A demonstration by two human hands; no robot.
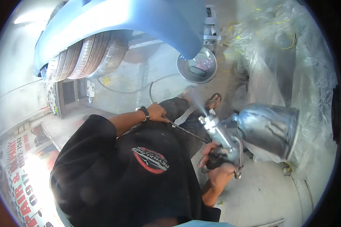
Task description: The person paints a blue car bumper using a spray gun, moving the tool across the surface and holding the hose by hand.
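Observation:
My right hand [220, 174] is closed around the handle of a metal paint spray gun [219, 132], its fingers at the trigger. A large silver paint cup [269, 128], streaked with drips, is fixed to the gun. Pale mist streams from the nozzle, up and to the left. My left hand [155, 112] grips a thin dark air hose [187, 131] that runs toward the gun's handle. Beyond my hands, a curved light-blue car body panel [151, 19] spans the top, apart from the gun.
Several tires [91, 56] stand beneath the panel. A metal bucket [187, 77] with things inside sits on the floor. Clear plastic sheeting [272, 72] hangs along the right, with yellow cord around it. Hose [129, 92] trails across the floor. A printed banner [26, 166] lies lower left.

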